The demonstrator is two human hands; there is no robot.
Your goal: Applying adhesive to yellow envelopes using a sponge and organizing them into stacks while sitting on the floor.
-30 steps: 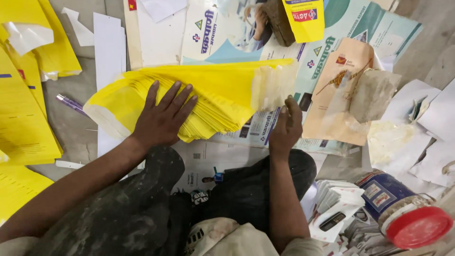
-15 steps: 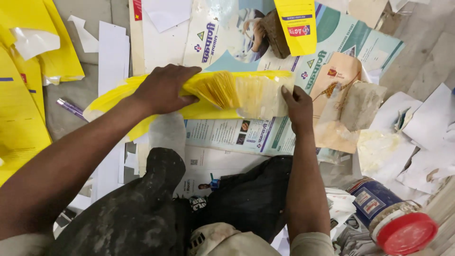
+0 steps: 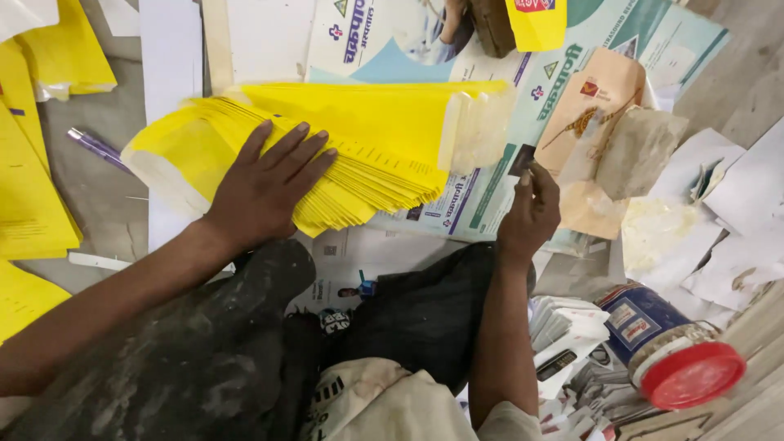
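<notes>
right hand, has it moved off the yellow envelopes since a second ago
Yes. The right hand has come off the flap end of the yellow envelopes and sits lower right of it, over the printed sheet, fingers curled.

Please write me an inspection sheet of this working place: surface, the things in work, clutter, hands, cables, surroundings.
Surface: grey floor, mostly covered by printed sheets.
Job's things: fanned stack of yellow envelopes, pale flaps at its right end.
Clutter: purple pen, loose yellow sheets, crumpled brown paper, white paper scraps, blue jar with red lid.
Hands: left hand lies flat on the stack; right hand is beside the stack, apart from it, pinching something small and dark.
Cables: nothing seen.
Surroundings: the person's dark trousers.
</notes>
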